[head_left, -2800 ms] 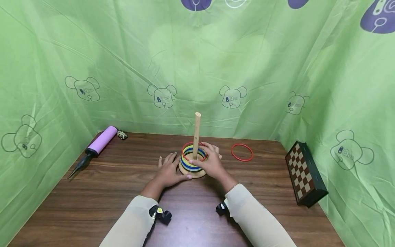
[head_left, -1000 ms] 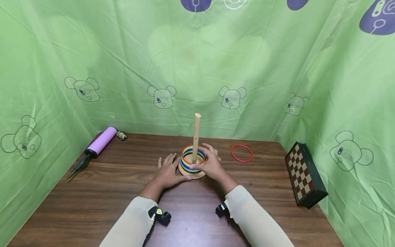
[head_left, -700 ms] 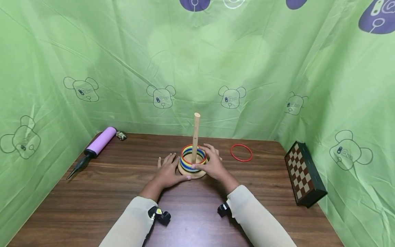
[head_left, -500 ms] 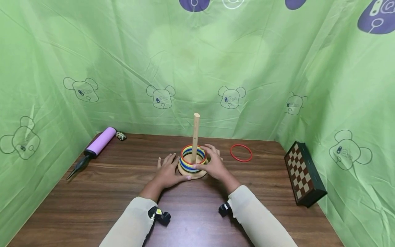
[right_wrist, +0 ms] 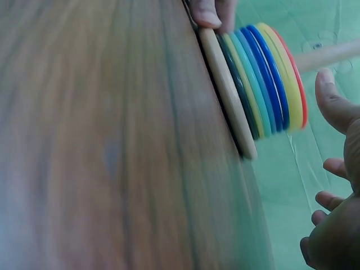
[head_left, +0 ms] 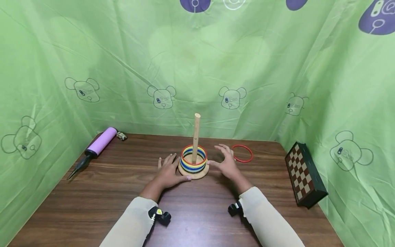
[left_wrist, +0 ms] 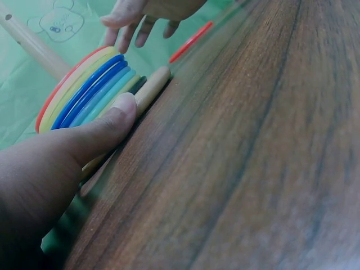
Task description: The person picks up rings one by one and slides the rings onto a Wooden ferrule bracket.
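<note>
1. Wooden base at table centre, peg upright, coloured rings stacked; stacking step seemingly under way.
2. Left hand flat, thumb pressed to the base's near-left edge.
3. Right hand spread, empty, just right of the stack; red ring lying farther right, probably needing a reach and pinch.

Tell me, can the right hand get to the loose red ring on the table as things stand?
Probably yes: the right hand is open, holds nothing, and hovers beside the loose red ring, with only bare table between them.

coloured rings stacked, upright wooden peg
</note>
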`<state>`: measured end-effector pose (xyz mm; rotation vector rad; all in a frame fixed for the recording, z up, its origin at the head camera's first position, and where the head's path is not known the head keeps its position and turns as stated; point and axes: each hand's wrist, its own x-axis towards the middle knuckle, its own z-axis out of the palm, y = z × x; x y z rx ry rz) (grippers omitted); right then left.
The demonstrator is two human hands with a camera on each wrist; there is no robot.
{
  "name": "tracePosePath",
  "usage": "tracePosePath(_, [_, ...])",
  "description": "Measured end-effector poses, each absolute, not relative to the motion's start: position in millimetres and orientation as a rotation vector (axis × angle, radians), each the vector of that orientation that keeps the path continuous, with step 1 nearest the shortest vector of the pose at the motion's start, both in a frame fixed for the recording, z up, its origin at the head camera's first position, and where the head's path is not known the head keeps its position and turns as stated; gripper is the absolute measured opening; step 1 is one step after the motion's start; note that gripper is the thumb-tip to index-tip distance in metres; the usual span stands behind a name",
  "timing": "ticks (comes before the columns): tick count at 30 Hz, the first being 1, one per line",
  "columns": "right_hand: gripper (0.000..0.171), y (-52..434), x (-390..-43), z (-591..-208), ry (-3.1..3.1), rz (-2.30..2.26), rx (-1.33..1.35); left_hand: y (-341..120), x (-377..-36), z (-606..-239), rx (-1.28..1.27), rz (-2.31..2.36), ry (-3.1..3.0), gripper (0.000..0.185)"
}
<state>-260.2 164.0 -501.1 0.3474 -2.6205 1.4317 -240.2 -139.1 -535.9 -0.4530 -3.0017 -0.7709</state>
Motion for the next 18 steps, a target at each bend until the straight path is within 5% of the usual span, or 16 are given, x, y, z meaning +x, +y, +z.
tracePosePath(18, [0.085, 235.4, -274.2, -512.3, -2.568, 1.4, 0.033, -140.3, -238.6, -535.3, -0.459, -0.759, -2.999, 0.118])
